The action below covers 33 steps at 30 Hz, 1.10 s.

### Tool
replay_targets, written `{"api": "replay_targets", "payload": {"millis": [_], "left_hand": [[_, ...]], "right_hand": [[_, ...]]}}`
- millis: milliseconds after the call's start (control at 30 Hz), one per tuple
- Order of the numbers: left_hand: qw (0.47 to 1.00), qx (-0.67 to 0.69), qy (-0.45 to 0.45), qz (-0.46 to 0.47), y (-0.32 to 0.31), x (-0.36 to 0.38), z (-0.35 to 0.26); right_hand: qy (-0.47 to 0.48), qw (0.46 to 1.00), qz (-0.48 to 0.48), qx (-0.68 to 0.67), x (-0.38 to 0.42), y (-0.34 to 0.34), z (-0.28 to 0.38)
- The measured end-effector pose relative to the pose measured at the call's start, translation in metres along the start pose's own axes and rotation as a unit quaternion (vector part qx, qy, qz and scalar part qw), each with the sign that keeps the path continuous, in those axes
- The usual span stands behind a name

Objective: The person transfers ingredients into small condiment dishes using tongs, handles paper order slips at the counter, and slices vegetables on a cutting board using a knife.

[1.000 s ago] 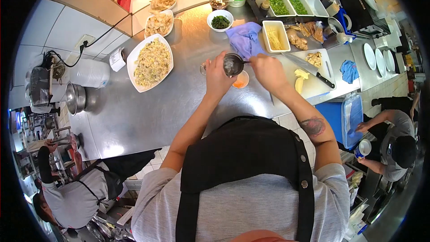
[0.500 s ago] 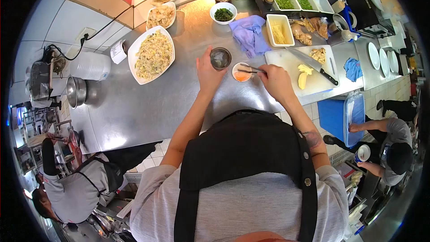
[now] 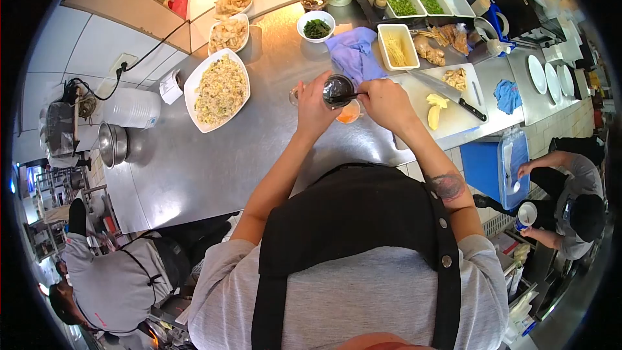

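My left hand (image 3: 314, 107) is wrapped round a small glass jar (image 3: 338, 89), tilted with its dark mouth to the right; its clear base shows left of my fingers. My right hand (image 3: 387, 105) is closed on a thin dark two-pronged utensil (image 3: 352, 96), whose tip reaches into the jar's mouth. Just below the jar, partly covered by it, a small white cup (image 3: 350, 114) with orange contents stands on the steel counter. Close to my right hand lies the white cutting board (image 3: 431, 133) with yellow slices (image 3: 435, 111) and a knife (image 3: 463, 105).
A white dish of fried rice (image 3: 220, 91) stands to the left, with bowls of crackers (image 3: 229, 34) behind it. At the back are a bowl of dark greens (image 3: 317, 27), a purple cloth (image 3: 355, 52) and a tub of yellow strips (image 3: 399, 48). Co-workers stand left (image 3: 120, 282) and right (image 3: 576, 181).
My left hand has moved right and tilted the jar over the orange cup. My right hand has moved the utensil from the orange cup up to the jar's mouth.
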State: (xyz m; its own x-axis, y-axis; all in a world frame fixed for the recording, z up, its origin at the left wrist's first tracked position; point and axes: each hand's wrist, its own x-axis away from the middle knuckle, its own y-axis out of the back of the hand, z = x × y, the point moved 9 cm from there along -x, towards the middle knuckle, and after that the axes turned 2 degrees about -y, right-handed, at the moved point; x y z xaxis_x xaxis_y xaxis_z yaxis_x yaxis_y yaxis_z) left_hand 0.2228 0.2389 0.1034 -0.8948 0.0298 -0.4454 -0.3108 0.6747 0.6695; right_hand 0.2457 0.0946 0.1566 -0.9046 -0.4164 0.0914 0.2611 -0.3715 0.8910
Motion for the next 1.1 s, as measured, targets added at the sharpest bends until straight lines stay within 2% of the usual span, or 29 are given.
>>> {"api": "replay_targets", "payload": {"millis": [100, 200, 300, 400, 500, 700, 800, 900, 1100], "left_hand": [[1.000, 0.009, 0.015, -0.016, 0.004, -0.004, 0.000], [0.998, 0.047, 0.038, -0.023, 0.009, -0.007, 0.000], [0.996, 0.084, 0.025, -0.004, 0.007, -0.014, 0.001], [0.998, 0.060, -0.005, 0.020, 0.008, -0.017, -0.002], [0.999, 0.046, -0.011, 0.012, 0.009, -0.016, -0.005], [1.000, 0.013, -0.013, -0.024, 0.009, -0.012, -0.011], [0.999, -0.008, -0.020, -0.028, 0.008, -0.010, -0.018], [1.000, -0.007, 0.004, -0.022, 0.006, -0.009, -0.025], [1.000, -0.028, 0.008, -0.011, 0.003, -0.016, -0.031]], "right_hand": [[-0.003, 0.994, -0.111, 0.022, 0.004, 0.019, 0.006], [0.042, 0.980, -0.192, 0.014, 0.010, 0.024, 0.020], [0.107, 0.976, -0.190, 0.021, 0.009, 0.021, 0.027], [0.150, 0.980, -0.130, 0.023, 0.008, 0.022, 0.028], [0.131, 0.985, -0.065, 0.089, 0.007, 0.026, 0.026], [0.054, 0.989, -0.115, 0.080, 0.020, 0.056, 0.032], [0.049, 0.988, -0.090, 0.116, 0.024, 0.044, 0.037], [0.049, 0.968, -0.107, 0.222, 0.025, 0.025, 0.046], [0.049, 0.948, -0.129, 0.288, 0.029, 0.001, 0.047]]}}
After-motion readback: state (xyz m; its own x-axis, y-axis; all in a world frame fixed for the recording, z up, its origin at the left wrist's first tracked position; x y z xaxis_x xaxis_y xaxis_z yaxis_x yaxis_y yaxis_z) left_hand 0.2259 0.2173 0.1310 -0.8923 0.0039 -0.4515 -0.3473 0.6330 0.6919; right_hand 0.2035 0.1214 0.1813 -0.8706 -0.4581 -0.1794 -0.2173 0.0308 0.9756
